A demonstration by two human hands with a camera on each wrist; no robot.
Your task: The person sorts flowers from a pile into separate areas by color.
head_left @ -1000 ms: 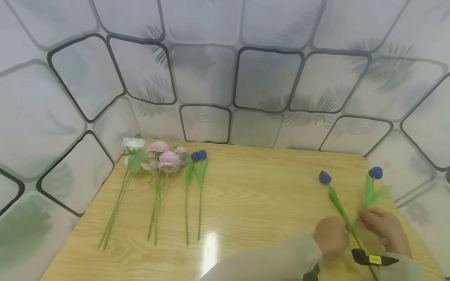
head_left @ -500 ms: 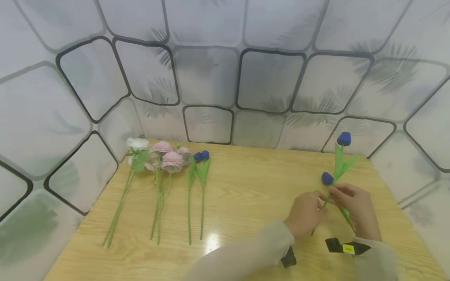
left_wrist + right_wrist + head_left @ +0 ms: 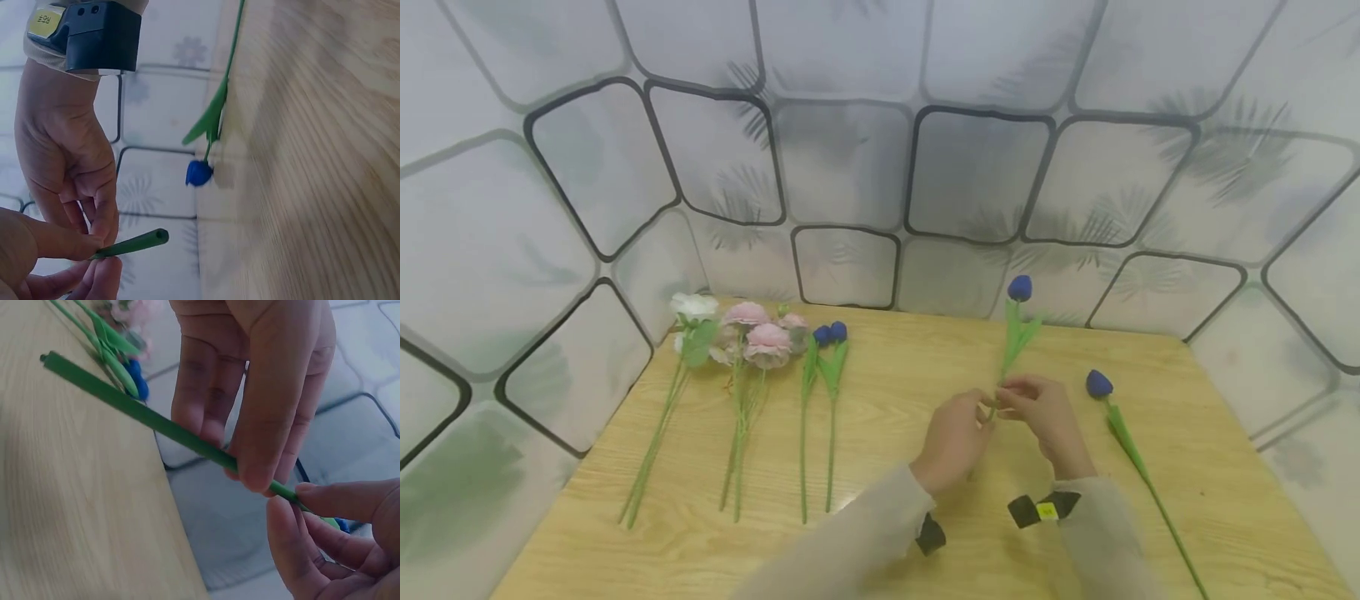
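Both hands pinch the stem of one artificial blue tulip [image 3: 1019,288], raised over the middle-right of the table with its bloom uppermost. Lower on the stem is my left hand [image 3: 955,442], thumb against fingertips. My right hand [image 3: 1045,421] pinches just above it, under the leaves. In the right wrist view the bare green stem [image 3: 137,412] sticks out past the left fingers, while the bloom is mostly hidden behind the right hand. To the right, a second blue tulip [image 3: 1099,383] lies slanted on the table, apart from both hands.
On the left of the wooden table [image 3: 910,358] lie white flowers [image 3: 694,307], pink flowers [image 3: 767,343] and two blue tulips [image 3: 832,333] side by side, stems toward the front. A patterned curtain [image 3: 850,158] closes off the back and sides.
Both hands have moved left from the right side of the table, carrying one blue tulip with them and lifting it. The other right-hand tulip stays lying there.
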